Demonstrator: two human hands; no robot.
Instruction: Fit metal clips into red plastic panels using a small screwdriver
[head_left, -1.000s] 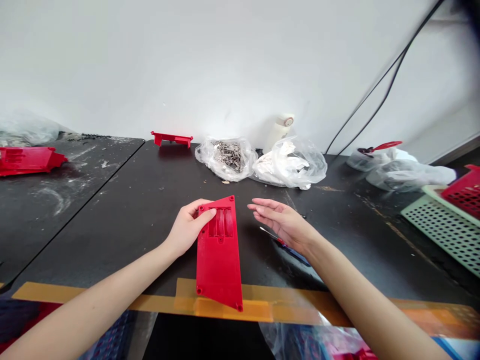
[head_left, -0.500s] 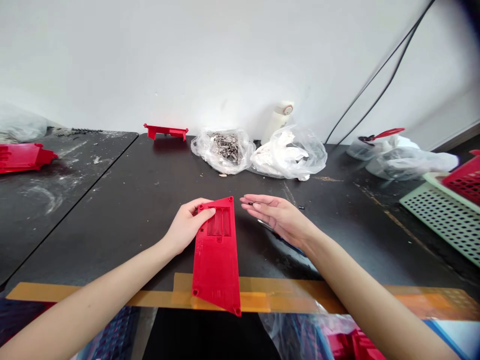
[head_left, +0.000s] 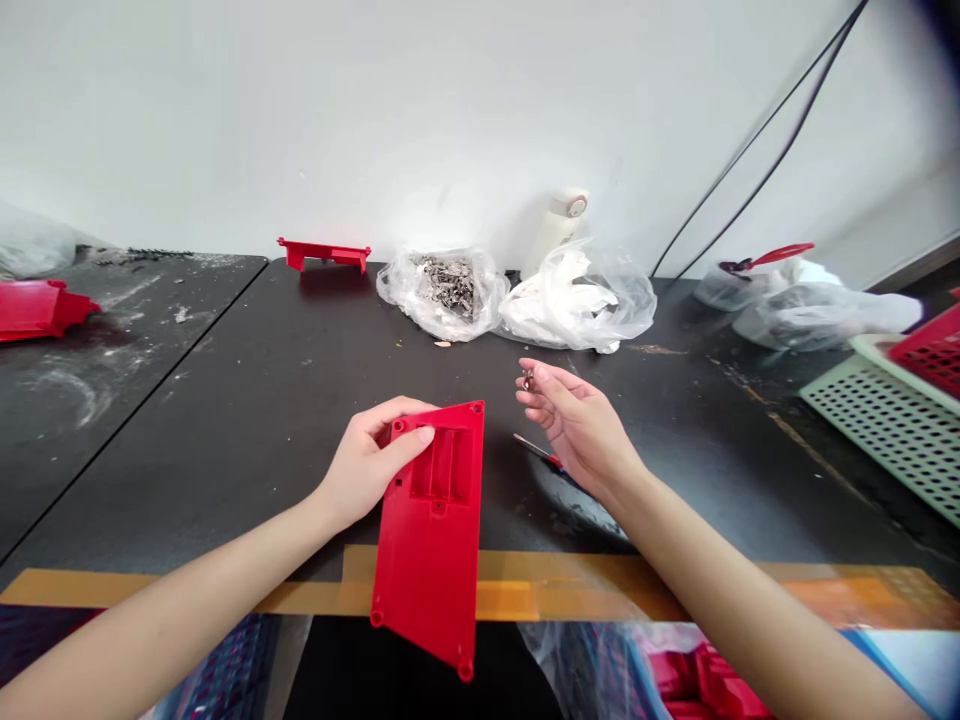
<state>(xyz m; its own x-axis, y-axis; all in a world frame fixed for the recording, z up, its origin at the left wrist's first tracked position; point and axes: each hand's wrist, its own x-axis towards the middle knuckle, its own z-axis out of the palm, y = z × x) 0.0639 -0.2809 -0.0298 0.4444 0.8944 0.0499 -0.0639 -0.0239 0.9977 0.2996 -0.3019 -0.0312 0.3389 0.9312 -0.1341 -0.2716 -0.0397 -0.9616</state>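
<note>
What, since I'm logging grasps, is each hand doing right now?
Left hand: closed on the red plastic panel by its upper left edge.
Right hand: pinching a small metallic piece, too small to identify.

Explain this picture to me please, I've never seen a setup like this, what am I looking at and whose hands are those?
There's no machine here: these are a person's own bare hands, seen by one camera worn on their head, looking forward and down.

The left hand holds a red plastic panel, its thumb over a recessed, grooved section. The right hand pinches a small shiny piece, too small to identify.

On the black tabletop, a thin metal-tipped tool lies partly hidden by the right hand. Near the wall are another red part, a clear bag of small bits, a bag of white material and a pale bottle. A light green basket sits far right.
</note>
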